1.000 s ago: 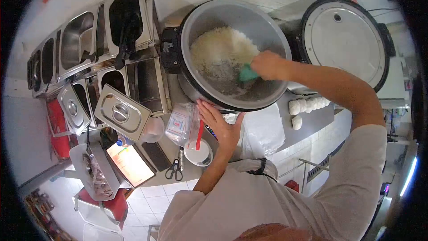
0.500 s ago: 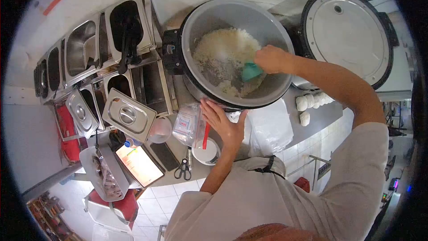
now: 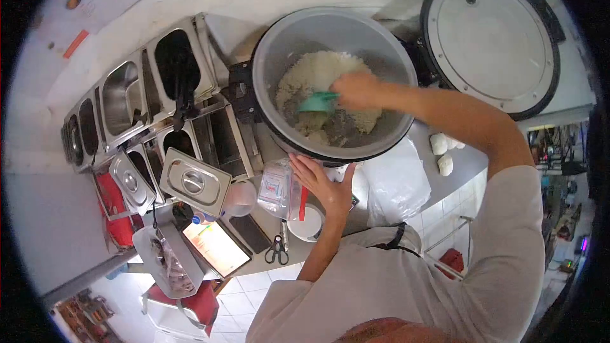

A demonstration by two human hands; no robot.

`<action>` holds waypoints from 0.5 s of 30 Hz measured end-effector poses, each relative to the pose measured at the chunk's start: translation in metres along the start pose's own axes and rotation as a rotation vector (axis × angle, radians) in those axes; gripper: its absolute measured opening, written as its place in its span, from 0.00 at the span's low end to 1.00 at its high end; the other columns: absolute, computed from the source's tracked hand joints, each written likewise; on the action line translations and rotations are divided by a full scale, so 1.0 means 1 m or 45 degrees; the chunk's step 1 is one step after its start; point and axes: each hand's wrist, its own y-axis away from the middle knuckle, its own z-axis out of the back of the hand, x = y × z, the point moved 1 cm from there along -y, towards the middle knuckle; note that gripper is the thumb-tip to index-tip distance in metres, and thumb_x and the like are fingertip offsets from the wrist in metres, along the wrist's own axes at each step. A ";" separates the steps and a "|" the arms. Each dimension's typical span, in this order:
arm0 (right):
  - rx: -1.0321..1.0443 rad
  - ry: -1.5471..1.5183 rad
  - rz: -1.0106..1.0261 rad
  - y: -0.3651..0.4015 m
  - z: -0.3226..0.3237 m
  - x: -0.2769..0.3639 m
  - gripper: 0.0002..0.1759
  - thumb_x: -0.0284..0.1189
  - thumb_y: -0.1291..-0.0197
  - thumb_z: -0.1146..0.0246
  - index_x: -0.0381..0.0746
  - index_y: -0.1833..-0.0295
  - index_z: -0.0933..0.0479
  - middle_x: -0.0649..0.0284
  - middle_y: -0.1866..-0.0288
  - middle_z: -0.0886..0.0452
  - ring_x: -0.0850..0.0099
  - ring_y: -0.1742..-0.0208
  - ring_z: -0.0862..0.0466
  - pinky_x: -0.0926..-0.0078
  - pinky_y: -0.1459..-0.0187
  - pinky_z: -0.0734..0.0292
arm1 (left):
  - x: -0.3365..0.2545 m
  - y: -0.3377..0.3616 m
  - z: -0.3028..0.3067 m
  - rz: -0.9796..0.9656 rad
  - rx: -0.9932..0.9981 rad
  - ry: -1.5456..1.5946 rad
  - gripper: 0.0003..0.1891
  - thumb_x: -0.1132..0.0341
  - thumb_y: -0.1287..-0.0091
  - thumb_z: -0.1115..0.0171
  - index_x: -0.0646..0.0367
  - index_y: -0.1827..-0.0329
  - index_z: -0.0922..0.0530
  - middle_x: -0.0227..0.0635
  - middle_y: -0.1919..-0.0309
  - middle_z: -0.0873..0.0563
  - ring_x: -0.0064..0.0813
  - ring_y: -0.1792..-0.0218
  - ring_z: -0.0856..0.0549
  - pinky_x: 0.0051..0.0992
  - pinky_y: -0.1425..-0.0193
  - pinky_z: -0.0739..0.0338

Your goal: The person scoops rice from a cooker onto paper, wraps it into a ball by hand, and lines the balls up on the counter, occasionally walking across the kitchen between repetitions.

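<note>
The right hand (image 3: 356, 91) is gripping the handle of a green paddle (image 3: 316, 102), fingers curled fully around it, and the blade is lying against the cooked rice (image 3: 318, 67). The rice is sitting in the large grey pot (image 3: 279, 38) of a cooker, piled toward the far side, with a dark patch of bare bottom showing near the blade. The left hand (image 3: 321, 181) is lying flat and open, holding nothing, its fingertips pressing against the near outer rim of the pot.

Just beside that hand a clear plastic bag (image 3: 277, 187) is resting on the counter, with a white cup (image 3: 311, 227) touching it and scissors (image 3: 277, 251) lying nearer the counter's edge. A white plastic sheet (image 3: 394, 181) is spreading out under the right forearm, and 2 rice balls (image 3: 443, 152) are showing past it. The cooker's round lid (image 3: 489, 38) is standing open to the right of the pot. To the left, steel pans (image 3: 121, 98) are sitting in rows, 1 holding black tongs (image 3: 184, 98), and a steel lid (image 3: 194, 181) is resting tilted over the near row.
</note>
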 end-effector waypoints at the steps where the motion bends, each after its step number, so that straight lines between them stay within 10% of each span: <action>1: -0.011 -0.015 0.085 0.010 -0.013 0.011 0.19 0.37 0.45 0.31 0.34 0.53 0.13 0.46 0.60 0.11 0.52 0.53 0.12 0.51 0.52 0.19 | 0.002 0.001 -0.001 0.001 -0.002 0.011 0.69 0.47 0.44 0.19 0.68 0.15 0.63 0.66 0.17 0.60 0.66 0.16 0.58 0.66 0.19 0.62; 8: 0.364 -0.108 0.496 0.017 0.042 -0.019 0.12 0.34 0.44 0.31 0.36 0.60 0.13 0.48 0.69 0.13 0.55 0.63 0.12 0.57 0.62 0.20 | 0.000 0.004 0.002 0.010 0.023 0.001 0.68 0.50 0.43 0.19 0.70 0.15 0.63 0.66 0.17 0.60 0.67 0.17 0.60 0.66 0.18 0.63; 15: -0.069 0.572 0.221 0.043 0.026 -0.028 0.08 0.27 0.47 0.32 0.34 0.65 0.13 0.53 0.68 0.11 0.52 0.60 0.10 0.56 0.55 0.14 | 0.004 0.006 -0.003 0.002 0.004 -0.019 0.68 0.53 0.44 0.18 0.69 0.15 0.64 0.67 0.17 0.60 0.68 0.17 0.59 0.66 0.18 0.63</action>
